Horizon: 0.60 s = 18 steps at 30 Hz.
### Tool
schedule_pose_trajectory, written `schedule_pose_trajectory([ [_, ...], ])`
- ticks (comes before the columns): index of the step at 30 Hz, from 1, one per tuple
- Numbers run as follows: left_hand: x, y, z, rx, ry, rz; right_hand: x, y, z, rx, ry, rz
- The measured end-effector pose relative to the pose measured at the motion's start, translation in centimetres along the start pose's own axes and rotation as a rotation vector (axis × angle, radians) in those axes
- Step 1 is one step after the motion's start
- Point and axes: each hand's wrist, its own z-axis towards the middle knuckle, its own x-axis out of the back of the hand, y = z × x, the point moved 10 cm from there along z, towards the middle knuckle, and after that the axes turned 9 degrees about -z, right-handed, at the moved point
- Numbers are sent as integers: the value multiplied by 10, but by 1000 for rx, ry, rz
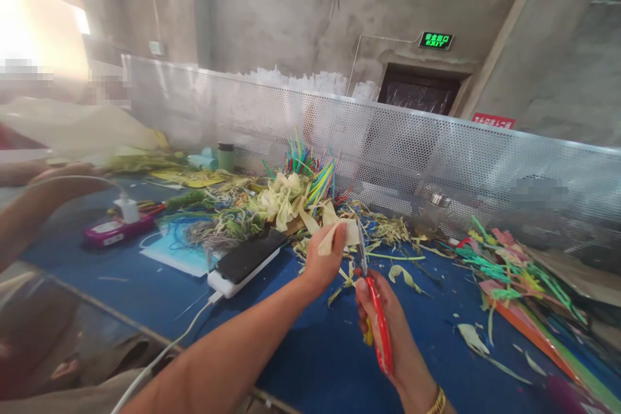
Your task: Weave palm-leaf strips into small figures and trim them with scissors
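My left hand (321,265) pinches a pale, dry strip that looks like corn husk (350,234), raised over the blue table. My right hand (400,330) is wrapped round red-handled scissors (381,336), with a finger through the loops. Their blades (361,249) point up and away from me and meet the husk's right edge; whether they are cutting through it is unclear. Just beyond my hands lies a heap of crumpled pale husks (281,199) with thin, dry strips. Husk scraps (406,278) are scattered close to the scissors.
A black phone (252,253) on a white block trails a white cable (179,339) past my left forearm. Bright pipe cleaners (320,181) stand behind the husks. Coloured craft pieces (514,265) lie at right. A perforated metal partition (388,142) borders the table; another person's arm (58,197) reaches in left.
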Motion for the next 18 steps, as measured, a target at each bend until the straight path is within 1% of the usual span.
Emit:
schedule_pose_trajectory([
  [3, -2, 1, 0, -7, -27, 17, 0, 4, 1, -15, -2, 18],
  [7, -3, -3, 0, 13, -37, -26, 0, 7, 0, -43, -5, 47],
  [13, 0, -14, 1, 83, 13, -83, -3, 11, -3, -74, 14, 85],
  [15, -1, -17, 1, 121, 26, -136, 4, 11, -3, -77, 69, 110],
  [17, -4, -21, 1, 180, 20, -224, 20, 9, -2, -64, 142, 122],
  [18, -6, -23, 0, 211, 10, -272, 32, 8, 0, -58, 171, 102],
])
